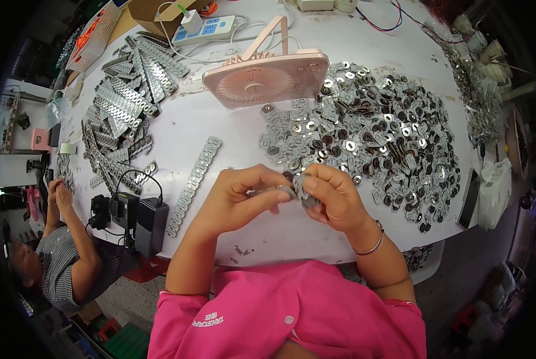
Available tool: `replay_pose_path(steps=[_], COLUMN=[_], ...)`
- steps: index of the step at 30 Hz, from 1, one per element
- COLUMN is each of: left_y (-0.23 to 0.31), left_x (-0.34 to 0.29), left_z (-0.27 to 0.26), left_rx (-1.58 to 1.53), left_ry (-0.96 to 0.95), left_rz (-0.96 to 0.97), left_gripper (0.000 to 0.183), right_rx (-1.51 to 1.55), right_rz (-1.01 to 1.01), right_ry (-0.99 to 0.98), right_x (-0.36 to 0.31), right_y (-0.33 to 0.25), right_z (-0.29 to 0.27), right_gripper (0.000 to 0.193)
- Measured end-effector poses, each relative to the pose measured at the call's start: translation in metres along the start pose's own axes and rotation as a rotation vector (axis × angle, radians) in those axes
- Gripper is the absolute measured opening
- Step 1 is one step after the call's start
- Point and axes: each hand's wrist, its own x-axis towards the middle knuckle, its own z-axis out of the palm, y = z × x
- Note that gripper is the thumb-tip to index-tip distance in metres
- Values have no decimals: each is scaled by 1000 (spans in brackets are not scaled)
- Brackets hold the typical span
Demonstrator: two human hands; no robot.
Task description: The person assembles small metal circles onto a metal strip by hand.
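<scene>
Both forearms angle inward over the bench (238,128), wrists bent so the hands nearly meet. The left hand (238,200) pinches a grey metal piece (288,191); the right hand's fingers clamp linked metal plates (304,190), just before the heaped metal plates (369,131).

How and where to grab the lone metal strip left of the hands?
Probably pinch the metal strip mid-length across its long edges, from above: it looks long, narrow and flat-lying, with bare tabletop on both sides there.
</scene>
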Motion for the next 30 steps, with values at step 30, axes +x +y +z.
replay_pose_path(steps=[30], left_y=[-13], left_x=[20], left_z=[32], left_rx=[846], left_ry=[424], left_rz=[380], left_gripper=[18], right_rx=[-359], right_rz=[-220], right_ry=[368], right_x=[12], right_y=[4], right_z=[-13], right_gripper=[18])
